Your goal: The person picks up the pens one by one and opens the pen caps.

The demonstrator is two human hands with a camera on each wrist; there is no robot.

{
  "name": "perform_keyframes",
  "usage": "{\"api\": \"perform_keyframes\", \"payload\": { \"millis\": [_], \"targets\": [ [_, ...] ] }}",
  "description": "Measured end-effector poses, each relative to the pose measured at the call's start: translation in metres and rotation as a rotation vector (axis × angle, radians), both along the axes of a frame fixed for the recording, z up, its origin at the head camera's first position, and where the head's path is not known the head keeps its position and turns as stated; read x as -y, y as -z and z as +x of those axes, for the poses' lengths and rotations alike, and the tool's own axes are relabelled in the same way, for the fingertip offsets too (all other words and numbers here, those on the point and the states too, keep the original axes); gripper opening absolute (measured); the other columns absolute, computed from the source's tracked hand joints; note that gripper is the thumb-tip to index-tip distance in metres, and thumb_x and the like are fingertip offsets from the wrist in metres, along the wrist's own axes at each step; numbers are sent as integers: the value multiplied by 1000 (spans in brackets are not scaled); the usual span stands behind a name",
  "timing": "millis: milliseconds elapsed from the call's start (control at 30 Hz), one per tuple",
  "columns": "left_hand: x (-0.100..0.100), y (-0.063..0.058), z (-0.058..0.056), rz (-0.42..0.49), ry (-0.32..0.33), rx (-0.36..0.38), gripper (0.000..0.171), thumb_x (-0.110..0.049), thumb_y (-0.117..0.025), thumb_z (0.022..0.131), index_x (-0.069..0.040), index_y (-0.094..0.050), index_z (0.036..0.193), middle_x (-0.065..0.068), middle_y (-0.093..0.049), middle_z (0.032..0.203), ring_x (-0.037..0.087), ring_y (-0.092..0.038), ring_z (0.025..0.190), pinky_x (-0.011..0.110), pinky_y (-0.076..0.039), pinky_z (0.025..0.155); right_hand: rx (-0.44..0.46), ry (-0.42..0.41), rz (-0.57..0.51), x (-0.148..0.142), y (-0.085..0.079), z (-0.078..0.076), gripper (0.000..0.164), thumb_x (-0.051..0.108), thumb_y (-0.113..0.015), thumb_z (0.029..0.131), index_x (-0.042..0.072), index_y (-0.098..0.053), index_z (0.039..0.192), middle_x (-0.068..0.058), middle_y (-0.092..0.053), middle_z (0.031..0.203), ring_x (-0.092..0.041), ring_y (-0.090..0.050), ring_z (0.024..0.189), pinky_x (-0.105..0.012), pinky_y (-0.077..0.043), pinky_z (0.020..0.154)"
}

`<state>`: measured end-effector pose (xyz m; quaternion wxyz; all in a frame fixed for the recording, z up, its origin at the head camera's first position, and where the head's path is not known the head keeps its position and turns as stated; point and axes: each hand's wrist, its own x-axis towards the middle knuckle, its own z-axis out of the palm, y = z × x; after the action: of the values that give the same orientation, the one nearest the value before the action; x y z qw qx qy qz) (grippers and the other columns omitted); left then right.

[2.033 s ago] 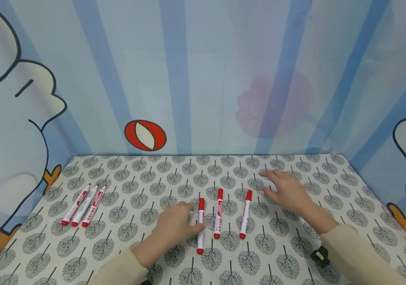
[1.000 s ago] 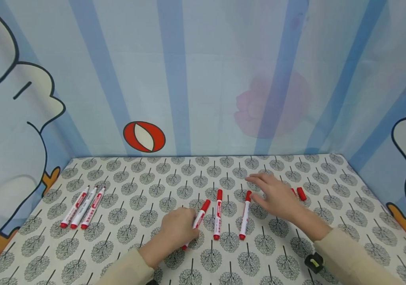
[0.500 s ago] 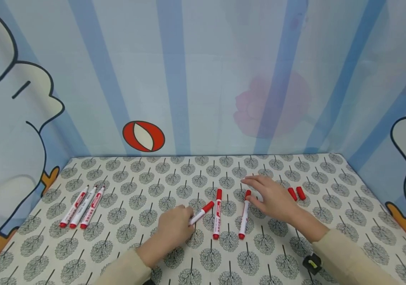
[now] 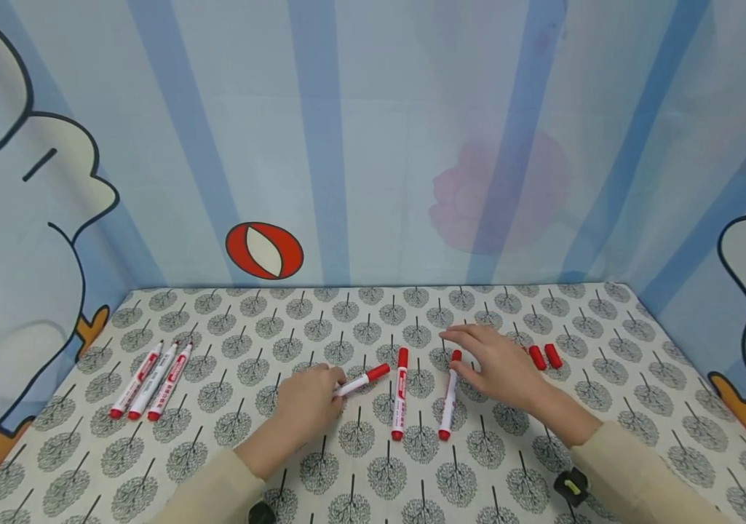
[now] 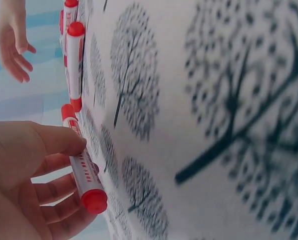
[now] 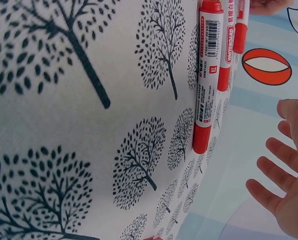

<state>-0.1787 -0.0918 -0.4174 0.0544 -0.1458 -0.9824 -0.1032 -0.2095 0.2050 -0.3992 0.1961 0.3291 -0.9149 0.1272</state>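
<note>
My left hand [image 4: 309,405] pinches a red-capped whiteboard marker [image 4: 367,378] between thumb and fingers, its cap pointing right. In the left wrist view the thumb lies along this marker [image 5: 87,172] and the other fingers curl behind it. To its right, a second capped marker [image 4: 400,397] lies on the patterned cloth. A third capped marker [image 4: 448,407] lies further right, below my right hand [image 4: 497,367]. That hand hovers with fingers spread, holding nothing; in the right wrist view a gap shows between the fingers and this marker [image 6: 207,75].
Three uncapped markers [image 4: 153,382] lie side by side on the cloth [image 4: 241,451] at the left. Loose red caps [image 4: 552,356] sit behind the right hand, one partly hidden by it. A printed curtain [image 4: 373,145] stands behind the table.
My left hand has gripped the leftmost of the three capped markers and swung its cap end rightward. My right hand has shifted left to the rightmost marker, uncovering the loose caps.
</note>
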Motion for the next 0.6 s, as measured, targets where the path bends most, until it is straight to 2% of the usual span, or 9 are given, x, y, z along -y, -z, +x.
{"api": "perform_keyframes", "payload": {
  "millis": [133,433,600],
  "targets": [
    [5,-5,-5,-10,18,-40,19,-13,-73,72,-18,-70,91,-2,-56,67,10,-44,51,22,-33,38,-9,-4,-7,0,0,0,44,24,-68,82,15,-57,124,-6,-58,122,-26,-56,110,-39,-53,73],
    [8,-17,-8,-17,56,-87,21,-15,-74,72,-19,-70,93,-4,-57,70,10,-45,55,20,-33,40,-14,-21,-27,5,0,2,44,21,-69,80,13,-57,122,-5,-61,118,-25,-57,107,-42,-50,85],
    [6,-23,-7,-12,74,-127,22,-13,-74,72,-20,-70,93,-3,-60,74,11,-49,59,20,-35,42,-10,-31,-16,12,1,4,44,23,-69,80,15,-58,122,-3,-61,116,-21,-59,104,-36,-52,78]
  ]
}}
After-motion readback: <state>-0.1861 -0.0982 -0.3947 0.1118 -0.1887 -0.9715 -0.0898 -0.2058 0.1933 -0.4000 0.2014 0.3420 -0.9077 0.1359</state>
